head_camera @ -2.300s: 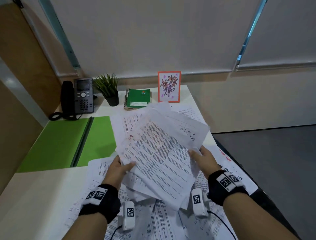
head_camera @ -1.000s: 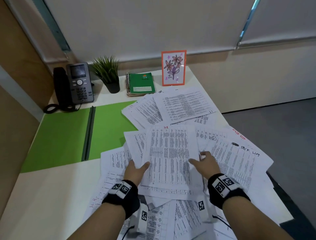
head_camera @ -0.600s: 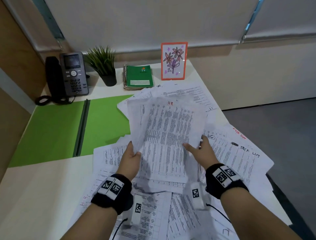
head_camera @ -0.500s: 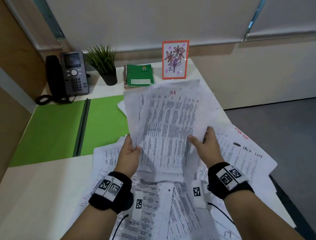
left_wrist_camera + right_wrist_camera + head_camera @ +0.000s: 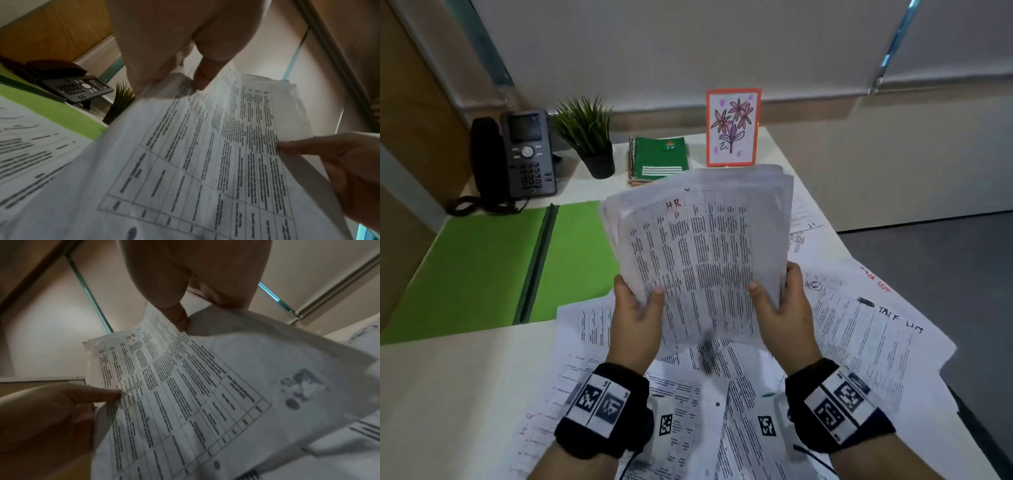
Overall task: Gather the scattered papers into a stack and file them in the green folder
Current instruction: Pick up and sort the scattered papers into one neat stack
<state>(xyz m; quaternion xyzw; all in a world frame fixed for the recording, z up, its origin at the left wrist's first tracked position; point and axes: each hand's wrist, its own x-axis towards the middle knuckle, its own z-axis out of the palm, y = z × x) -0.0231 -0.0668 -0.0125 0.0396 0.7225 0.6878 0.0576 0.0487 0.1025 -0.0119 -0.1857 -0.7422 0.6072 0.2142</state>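
A bundle of printed papers [image 5: 702, 253], its top sheet marked "HR" in red, stands tilted upright above the desk. My left hand [image 5: 637, 308] grips its lower left edge, thumb on the front. My right hand [image 5: 777, 305] grips the lower right edge the same way. The left wrist view shows the bundle [image 5: 205, 162] pinched by my left hand [image 5: 195, 76]; the right wrist view shows the bundle [image 5: 174, 394] pinched by my right hand [image 5: 180, 319]. Loose sheets [image 5: 859, 335] still cover the desk beneath and to the right. The green folder [image 5: 482, 267] lies open at the left.
At the back of the desk stand a black desk phone [image 5: 517, 157], a small potted plant [image 5: 589, 137], a green spiral notebook [image 5: 659, 157] and a framed flower drawing [image 5: 732, 126]. The desk's right edge [image 5: 962, 407] drops to a dark floor.
The bundle lay flat on the desk a second ago; both hands have since lifted it and tipped it upright, its sheets drawn closer together.
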